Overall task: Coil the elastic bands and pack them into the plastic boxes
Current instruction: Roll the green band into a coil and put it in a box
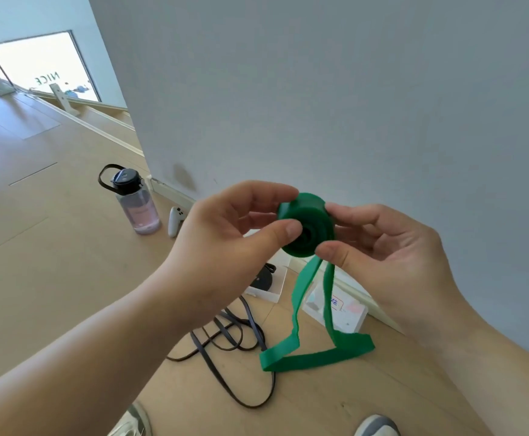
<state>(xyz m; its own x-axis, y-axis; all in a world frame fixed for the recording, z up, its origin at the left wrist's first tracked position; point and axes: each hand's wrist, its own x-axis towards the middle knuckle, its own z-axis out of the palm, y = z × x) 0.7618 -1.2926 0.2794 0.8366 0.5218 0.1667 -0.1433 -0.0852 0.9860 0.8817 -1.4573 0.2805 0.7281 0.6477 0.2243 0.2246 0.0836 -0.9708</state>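
Grip, left: left hand (225,228) clamped on the green elastic band (307,226); thumb pressed on the near face of the coil beside its centre, fingers curled behind the far face.
Grip, right: right hand (392,247) clamped on the same coil; thumb at the lower rim, forefinger on the upper right rim.
Band location: held in the air in front of the wall (319,89), above the floor (52,247), apart from both boxes.
Band form: flat, smooth, matte strip; wound part is a tight round spiral; unwound part hangs as a wavy double strand ending in a loop.
Black band (231,338): thin, flat, lying in loose tangled loops on the pale wood-grain floor.
Plastic box (266,295): white, rectangular, at the wall base; dark round coil inside, largely hidden by the left hand.
Second box (351,319): partly behind the green strands; label unreadable.
Bottle (137,206): clear, pink-tinted, black lid with carry loop.
Cut off: shoe tips (376,426) at the bottom edge.
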